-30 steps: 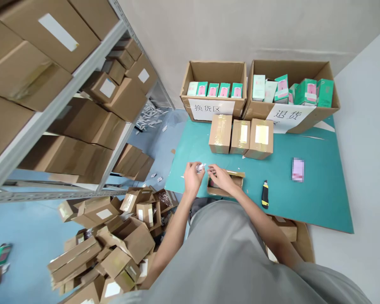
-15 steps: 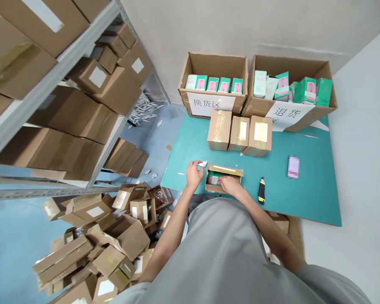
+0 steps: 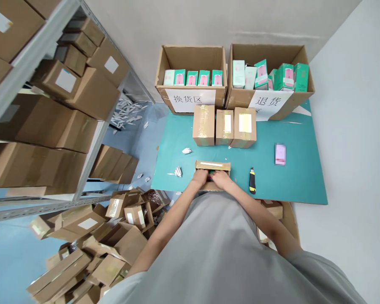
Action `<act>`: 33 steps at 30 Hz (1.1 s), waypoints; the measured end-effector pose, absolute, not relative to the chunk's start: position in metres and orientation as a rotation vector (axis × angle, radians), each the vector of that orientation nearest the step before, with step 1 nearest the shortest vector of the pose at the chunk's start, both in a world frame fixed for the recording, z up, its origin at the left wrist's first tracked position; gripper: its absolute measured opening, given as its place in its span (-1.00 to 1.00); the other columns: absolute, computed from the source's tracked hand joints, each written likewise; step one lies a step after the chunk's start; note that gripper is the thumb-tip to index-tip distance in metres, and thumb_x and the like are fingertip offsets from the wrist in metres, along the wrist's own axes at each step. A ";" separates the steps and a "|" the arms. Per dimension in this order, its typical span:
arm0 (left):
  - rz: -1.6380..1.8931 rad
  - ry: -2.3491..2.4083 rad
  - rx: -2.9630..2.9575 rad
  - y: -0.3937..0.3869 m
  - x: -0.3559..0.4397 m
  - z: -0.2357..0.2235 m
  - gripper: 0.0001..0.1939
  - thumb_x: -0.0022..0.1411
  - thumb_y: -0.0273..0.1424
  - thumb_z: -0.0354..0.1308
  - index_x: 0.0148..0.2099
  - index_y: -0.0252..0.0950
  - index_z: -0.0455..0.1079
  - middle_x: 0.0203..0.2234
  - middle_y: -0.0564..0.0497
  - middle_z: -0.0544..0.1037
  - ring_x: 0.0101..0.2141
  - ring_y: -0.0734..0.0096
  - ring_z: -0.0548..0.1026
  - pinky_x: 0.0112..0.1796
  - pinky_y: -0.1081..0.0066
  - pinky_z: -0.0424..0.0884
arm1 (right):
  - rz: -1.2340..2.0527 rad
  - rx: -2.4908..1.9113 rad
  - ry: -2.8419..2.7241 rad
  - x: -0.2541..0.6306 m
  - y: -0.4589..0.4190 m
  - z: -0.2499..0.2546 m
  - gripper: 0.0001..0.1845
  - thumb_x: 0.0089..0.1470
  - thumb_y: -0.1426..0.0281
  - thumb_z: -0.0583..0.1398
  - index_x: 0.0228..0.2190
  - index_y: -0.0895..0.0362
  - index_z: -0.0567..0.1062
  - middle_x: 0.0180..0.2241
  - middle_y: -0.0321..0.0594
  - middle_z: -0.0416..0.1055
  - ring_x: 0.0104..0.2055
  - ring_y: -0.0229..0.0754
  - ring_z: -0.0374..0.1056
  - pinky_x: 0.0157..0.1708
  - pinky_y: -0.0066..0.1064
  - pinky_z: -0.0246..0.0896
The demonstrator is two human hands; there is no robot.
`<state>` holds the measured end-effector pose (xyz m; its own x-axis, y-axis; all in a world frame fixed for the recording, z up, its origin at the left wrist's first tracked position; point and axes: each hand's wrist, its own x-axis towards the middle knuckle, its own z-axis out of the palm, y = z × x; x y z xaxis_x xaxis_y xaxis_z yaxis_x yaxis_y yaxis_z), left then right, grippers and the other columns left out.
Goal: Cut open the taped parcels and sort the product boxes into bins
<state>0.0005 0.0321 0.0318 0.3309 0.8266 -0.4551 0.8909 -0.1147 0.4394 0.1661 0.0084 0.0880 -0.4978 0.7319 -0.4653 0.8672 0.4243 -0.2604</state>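
Reaching into the open carton (image 3: pixel 213 166) at the near edge of the table (image 3: pixel 288 185), the left hand (image 3: pixel 201 177) and the right hand (image 3: pixel 221 179) have fingertips hidden, so I cannot tell whether they clamp the green item (image 3: pixel 211 172) inside. It is probably light, rather stiff card, easy to dent; the two ends look best for holding. One sign (image 3: pixel 190 100) reads 换货区, another sign (image 3: pixel 270 102) reads 退货, with one more character partly covered.
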 end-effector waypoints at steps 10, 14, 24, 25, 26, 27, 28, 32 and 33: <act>-0.099 1.564 2.007 0.036 0.018 0.021 -0.48 0.34 -0.57 0.22 0.32 -0.27 0.48 0.15 -0.46 0.61 0.25 -0.12 0.54 0.36 -0.24 0.32 | -0.508 1.621 2.350 0.215 -0.004 0.095 -0.57 0.44 0.64 0.09 0.13 0.22 0.66 0.12 0.17 0.64 0.23 0.12 0.48 0.27 -0.14 0.27; -0.091 1.526 2.042 0.038 0.021 0.027 -0.48 0.33 -0.57 0.22 0.31 -0.35 0.51 0.16 -0.53 0.62 0.29 -0.27 0.53 0.40 -0.37 0.21 | -0.609 1.691 2.300 0.223 -0.011 0.092 -0.63 0.48 0.57 0.12 0.14 0.21 0.64 0.21 0.15 0.58 0.29 0.09 0.47 0.30 -0.19 0.30; 0.032 1.384 2.088 0.003 0.009 0.056 -0.25 0.12 -0.63 0.30 0.39 -0.37 0.49 0.31 -0.45 0.57 0.42 -0.36 0.43 0.52 -0.19 0.14 | -0.703 1.689 2.418 0.215 -0.019 0.082 -0.38 0.31 0.41 0.42 0.35 0.07 0.52 0.40 0.13 0.47 0.48 0.27 0.36 0.50 0.11 0.21; 0.075 1.383 2.096 0.001 0.005 0.058 -0.22 0.11 -0.65 0.29 0.41 -0.38 0.46 0.31 -0.45 0.56 0.42 -0.36 0.42 0.52 -0.20 0.14 | -0.680 1.699 2.422 0.216 -0.021 0.084 -0.36 0.33 0.38 0.41 0.37 0.08 0.49 0.40 0.17 0.46 0.46 0.28 0.37 0.48 0.09 0.26; 0.116 1.378 2.108 0.000 0.000 0.060 -0.19 0.11 -0.67 0.28 0.43 -0.39 0.43 0.32 -0.46 0.54 0.42 -0.36 0.41 0.52 -0.21 0.15 | -0.652 1.715 2.430 0.217 -0.023 0.087 -0.33 0.35 0.36 0.40 0.40 0.10 0.46 0.39 0.20 0.45 0.45 0.28 0.37 0.44 0.06 0.31; 0.152 1.365 2.123 0.001 -0.006 0.061 -0.18 0.11 -0.67 0.27 0.45 -0.40 0.40 0.33 -0.45 0.52 0.42 -0.34 0.41 0.51 -0.20 0.17 | -0.622 1.738 2.446 0.219 -0.025 0.089 -0.32 0.38 0.34 0.38 0.43 0.11 0.42 0.38 0.22 0.44 0.43 0.28 0.38 0.39 0.02 0.38; 0.185 1.342 2.137 0.003 -0.012 0.062 -0.16 0.11 -0.68 0.26 0.46 -0.40 0.38 0.35 -0.45 0.50 0.42 -0.32 0.40 0.51 -0.19 0.20 | -0.596 1.767 2.466 0.222 -0.027 0.091 -0.32 0.42 0.32 0.34 0.46 0.11 0.39 0.36 0.23 0.43 0.41 0.27 0.40 0.33 -0.03 0.44; 0.244 1.244 2.144 0.019 -0.036 0.060 -0.20 0.12 -0.63 0.31 0.43 -0.36 0.38 0.35 -0.39 0.46 0.41 -0.27 0.39 0.48 -0.15 0.29 | -0.606 1.893 2.516 0.241 -0.029 0.093 -0.46 0.54 0.29 0.16 0.44 0.11 0.40 0.19 0.16 0.45 0.17 0.18 0.54 0.03 -0.14 0.60; 0.251 1.237 2.139 0.023 -0.041 0.060 -0.23 0.15 -0.61 0.33 0.42 -0.35 0.39 0.34 -0.38 0.47 0.40 -0.27 0.39 0.47 -0.17 0.30 | -0.613 1.913 2.532 0.246 -0.028 0.091 -0.48 0.55 0.29 0.14 0.41 0.13 0.43 0.17 0.16 0.45 0.14 0.18 0.55 0.02 -0.11 0.61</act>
<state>-0.0411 0.0227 0.0599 0.5370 0.8303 -0.1489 0.7068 -0.3465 0.6167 0.2465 -0.0282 0.0907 -0.2965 0.9427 -0.1530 0.9083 0.2289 -0.3501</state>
